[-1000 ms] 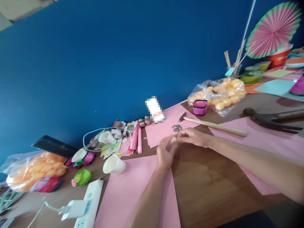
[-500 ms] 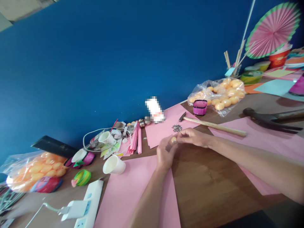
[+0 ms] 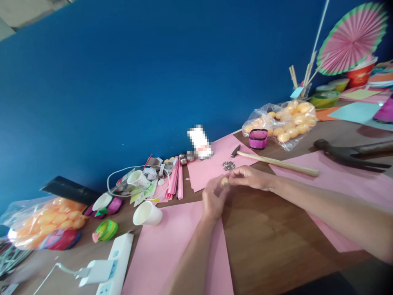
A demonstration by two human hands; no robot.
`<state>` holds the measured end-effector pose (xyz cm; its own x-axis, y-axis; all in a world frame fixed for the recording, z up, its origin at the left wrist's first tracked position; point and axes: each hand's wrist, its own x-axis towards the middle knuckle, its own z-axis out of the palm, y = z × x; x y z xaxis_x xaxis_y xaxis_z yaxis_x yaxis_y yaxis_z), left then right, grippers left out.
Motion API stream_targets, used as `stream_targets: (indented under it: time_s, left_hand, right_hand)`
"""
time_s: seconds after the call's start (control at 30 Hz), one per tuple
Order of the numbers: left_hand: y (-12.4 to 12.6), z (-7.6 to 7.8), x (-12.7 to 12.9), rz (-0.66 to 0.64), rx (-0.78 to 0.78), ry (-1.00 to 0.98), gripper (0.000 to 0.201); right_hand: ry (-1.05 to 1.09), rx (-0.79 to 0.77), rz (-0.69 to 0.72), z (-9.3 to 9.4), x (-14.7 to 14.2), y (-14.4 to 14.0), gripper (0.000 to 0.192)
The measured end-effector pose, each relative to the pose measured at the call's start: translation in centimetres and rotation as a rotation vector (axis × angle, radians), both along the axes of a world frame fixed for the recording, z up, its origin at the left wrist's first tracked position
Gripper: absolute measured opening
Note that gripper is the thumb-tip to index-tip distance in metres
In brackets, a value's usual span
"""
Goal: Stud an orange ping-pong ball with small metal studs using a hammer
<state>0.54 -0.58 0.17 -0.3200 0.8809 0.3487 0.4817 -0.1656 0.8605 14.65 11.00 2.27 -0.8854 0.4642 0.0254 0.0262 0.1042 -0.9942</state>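
1. Both hands meet over the wooden table (image 3: 264,241), with a small orange ball (image 3: 225,181) between them. The left hand (image 3: 213,200) has its fingers curled in, pinching the ball from below; the right hand (image 3: 250,177) has its fingertips pressed onto it from the other side.
2. Just past the ball there's a little heap of shiny metal bits (image 3: 229,165) on a pink paper sheet (image 3: 208,170), quite close to the knuckles.
3. A small hammer (image 3: 273,162) with a light wooden handle lies right behind the right hand; a darker claw hammer (image 3: 350,153) sits further right.
4. A clear bag of orange balls (image 3: 284,121) and a pink tape roll (image 3: 258,138) are against the blue wall.
5. Off to the left: a tipped paper cup (image 3: 147,213), a power strip (image 3: 113,262) and a second bag of balls (image 3: 43,221).
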Motion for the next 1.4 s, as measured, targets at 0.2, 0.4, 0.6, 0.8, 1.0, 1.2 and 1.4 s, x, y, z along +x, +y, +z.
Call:
stream_targets:
  time_s: [0.2,0.4,0.6,0.8,1.0,1.2,1.4]
  left_hand:
    - [0.04,0.0,0.02,0.004,-0.007,-0.015,0.035]
    - [0.04,-0.07,-0.01,0.006,-0.015,-0.014,0.036]
    - [0.07,-0.17,-0.09,0.007,-0.021,-0.027,0.037]
    - [0.07,-0.06,-0.01,-0.002,-0.024,-0.04,0.037]
    - [0.09,0.11,0.1,0.011,-0.019,-0.037,0.037]
    - [0.07,0.17,0.02,0.009,-0.019,-0.016,0.036]
    - [0.05,-0.02,-0.09,0.008,-0.025,-0.016,0.037]
  right_hand:
    - [-0.025,0.013,-0.015,-0.06,0.0,0.05,0.036]
    - [-0.02,0.016,-0.005,0.07,0.02,0.02,0.034]
    - [-0.011,-0.003,-0.008,0.37,0.02,-0.15,0.034]
    - [-0.025,0.011,-0.021,0.4,0.0,-0.15,0.037]
    - [-0.024,0.023,-0.009,0.16,0.0,0.0,0.038]
    - [-0.041,0.038,-0.016,0.19,0.1,0.01,0.037]
    - [-0.023,0.031,-0.014,0.15,0.09,0.0,0.034]
